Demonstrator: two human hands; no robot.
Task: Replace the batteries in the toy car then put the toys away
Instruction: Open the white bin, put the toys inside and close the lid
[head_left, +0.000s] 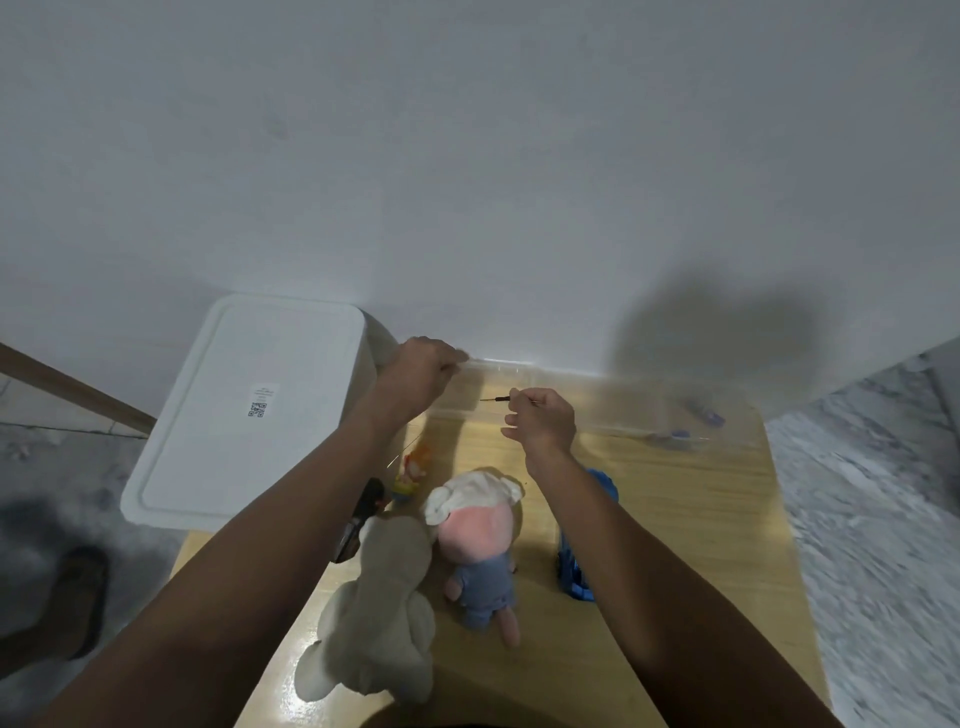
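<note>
My left hand (423, 371) grips the near-left rim of a clear plastic box (587, 410) at the back of the wooden table (691, 519). My right hand (545, 421) pinches a thin dark screwdriver (496, 399) that points left over the box. A blue toy car (576, 577) lies partly hidden under my right forearm. A dark object (363, 512) shows beside my left forearm. In front lie a beige plush (384, 603), a pink-faced doll in blue (475, 540) and a small orange figure (413, 470).
A white lidded storage bin (249, 410) stands left of the table against the white wall. Small purple-blue pieces (701, 413) lie inside the clear box at right. A foot in a sandal (78, 597) is on the grey floor at left.
</note>
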